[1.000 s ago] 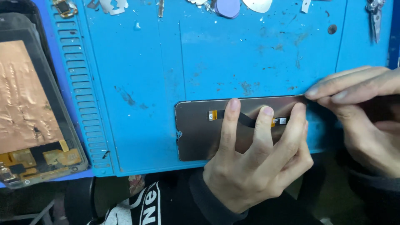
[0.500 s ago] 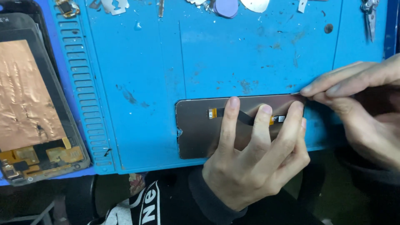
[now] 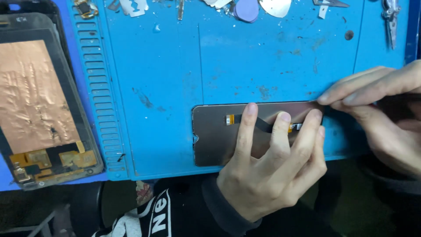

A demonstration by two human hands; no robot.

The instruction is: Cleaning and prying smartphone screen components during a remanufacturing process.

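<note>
Head view: my left hand [image 3: 272, 175] presses spread fingers on the crosswise display panel [image 3: 215, 136], my right hand [image 3: 377, 109] pinching its right end.

A blue work mat [image 3: 166, 66] covers the tabletop, a second phone assembly with copper foil backing [image 3: 37, 96] lies at its left edge, and along the far edge sit a purple pick [image 3: 247, 9], what look like tweezers [image 3: 389, 17], and torn scraps [image 3: 133, 6].

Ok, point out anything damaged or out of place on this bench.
The blue mat is scuffed and stained, with scraps along its far edge. The copper-backed screen at left has wrinkled foil. The panel under the left hand overhangs the mat's near edge.
</note>
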